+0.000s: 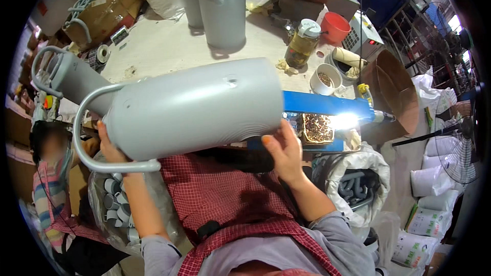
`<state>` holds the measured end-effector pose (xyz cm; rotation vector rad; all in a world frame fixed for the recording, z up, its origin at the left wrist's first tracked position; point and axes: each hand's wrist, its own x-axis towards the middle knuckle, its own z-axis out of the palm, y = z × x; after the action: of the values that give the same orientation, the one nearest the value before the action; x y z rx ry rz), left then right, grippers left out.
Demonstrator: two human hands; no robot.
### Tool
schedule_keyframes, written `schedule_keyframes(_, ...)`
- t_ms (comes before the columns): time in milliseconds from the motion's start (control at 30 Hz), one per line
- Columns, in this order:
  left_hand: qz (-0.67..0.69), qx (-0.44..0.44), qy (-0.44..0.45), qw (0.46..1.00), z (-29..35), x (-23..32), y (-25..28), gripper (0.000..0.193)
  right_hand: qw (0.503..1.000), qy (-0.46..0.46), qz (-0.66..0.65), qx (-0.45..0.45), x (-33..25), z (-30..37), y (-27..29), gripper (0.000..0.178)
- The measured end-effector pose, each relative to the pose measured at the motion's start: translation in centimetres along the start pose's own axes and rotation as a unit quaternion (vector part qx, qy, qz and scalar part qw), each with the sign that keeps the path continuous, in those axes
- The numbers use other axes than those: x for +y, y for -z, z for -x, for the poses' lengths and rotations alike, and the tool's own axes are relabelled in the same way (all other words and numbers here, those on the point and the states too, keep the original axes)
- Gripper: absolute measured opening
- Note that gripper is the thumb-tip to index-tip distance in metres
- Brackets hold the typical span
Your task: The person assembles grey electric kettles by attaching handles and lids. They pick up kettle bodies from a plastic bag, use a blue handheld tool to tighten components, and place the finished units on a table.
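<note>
A large grey plastic thermos jug shell [199,105] lies on its side across the middle, with its curved handle [79,128] toward the left. My left hand [108,145] is closed around the handled end, its fingers partly hidden behind the shell. At the other end, my right hand [287,154] grips the rim, thumb in front and fingers tucked out of sight. The shell's right end meets a blue machine arm [322,102], which has a bright lamp at its side. Just below this arm sits a box of small metal rivets or screws [317,129].
More grey jugs [222,15] stand at the back; another [76,79] lies left. A lidded jar [302,43], red bowl [336,26] and white cup [326,79] sit on the right. Sacks of grey parts [353,189] flank me. A fan [460,143] stands right; a person [53,184] is left.
</note>
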<state>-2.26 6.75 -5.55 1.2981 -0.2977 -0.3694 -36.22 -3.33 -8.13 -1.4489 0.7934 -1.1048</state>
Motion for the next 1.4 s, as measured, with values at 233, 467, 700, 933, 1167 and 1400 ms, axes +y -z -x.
schedule_keyframes(233,0.139,-0.232,-0.021,0.963,7.9,-11.4,-9.3,0.044,0.962,0.018,-0.009,0.272,4.6,3.5,12.0,0.046)
schedule_keyframes(467,0.064,-0.302,0.014,0.951,10.1,-13.3,-15.1,0.058,0.947,0.053,-0.006,0.316,5.8,2.6,16.7,0.035)
schedule_keyframes(700,0.056,-0.279,0.013,0.958,9.7,-13.6,-15.8,0.059,0.955,0.052,-0.013,0.292,6.2,1.8,17.0,0.033)
schedule_keyframes(933,0.093,-0.272,0.024,0.957,9.5,-14.3,-15.4,0.057,0.954,0.056,-0.008,0.293,6.0,1.7,16.9,0.035)
schedule_keyframes(1167,0.092,-0.268,0.041,0.958,8.7,-13.2,-14.5,0.056,0.958,0.041,-0.022,0.283,6.4,1.1,15.4,0.037)
schedule_keyframes(1400,0.031,-0.347,0.053,0.936,8.1,-16.9,-13.1,0.035,0.921,-0.052,0.121,0.367,4.6,1.4,17.5,0.019)
